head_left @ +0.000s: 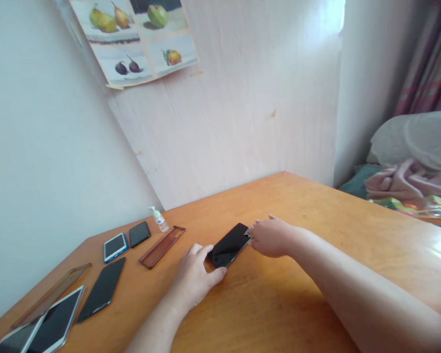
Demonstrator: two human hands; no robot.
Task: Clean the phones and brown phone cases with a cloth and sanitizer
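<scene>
In the head view, the phone (230,245) lies face up on the table (301,201). My left hand (195,275) clamps its near end between thumb and finger. My right hand (268,237) bends over its far end; whether those fingers grip, I cannot tell.

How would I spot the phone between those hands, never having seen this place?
On the wooden table, look right of the reddish-brown case. There a black phone lies flat, the left hand around its near end, the right hand at its far end. Unlike the phones farther left, it lies between two hands.
</scene>
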